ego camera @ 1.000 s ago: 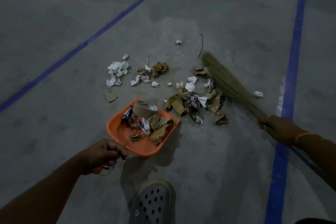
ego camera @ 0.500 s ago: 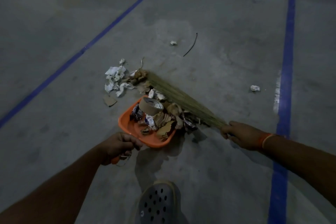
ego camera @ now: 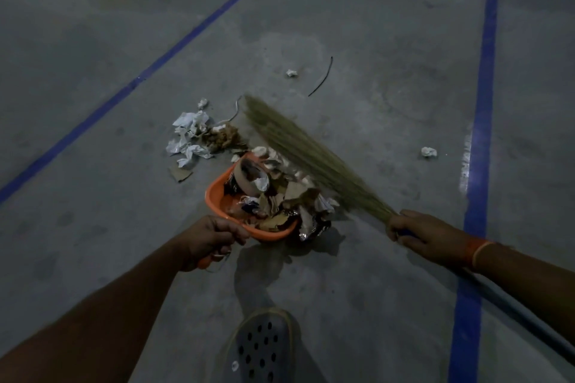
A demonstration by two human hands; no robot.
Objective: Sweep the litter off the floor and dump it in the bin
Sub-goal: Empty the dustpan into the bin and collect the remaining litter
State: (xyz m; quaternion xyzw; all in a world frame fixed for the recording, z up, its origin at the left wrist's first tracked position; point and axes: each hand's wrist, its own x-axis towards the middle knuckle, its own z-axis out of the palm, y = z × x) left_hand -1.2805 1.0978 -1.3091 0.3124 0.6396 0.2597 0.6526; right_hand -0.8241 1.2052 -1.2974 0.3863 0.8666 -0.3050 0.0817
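The left hand [ego camera: 211, 239] is gripping the heaped orange dustpan [ego camera: 245, 205]; the right hand [ego camera: 420, 228] is gripping the broom [ego camera: 311, 152]. White paper scraps [ego camera: 188, 137] are lying at ten o'clock, unswept; no bin is showing.

litter [ego camera: 273, 196] in dustpan [ego camera: 217, 196], broom [ego camera: 311, 152] right

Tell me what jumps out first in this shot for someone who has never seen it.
The orange dustpan at centre, heaped with torn paper and a tape roll, held by the left hand. Right of it, the grass broom slants over the heap, held by the right hand. White crumpled paper lies on the grey floor beyond the pan, between blue lines.
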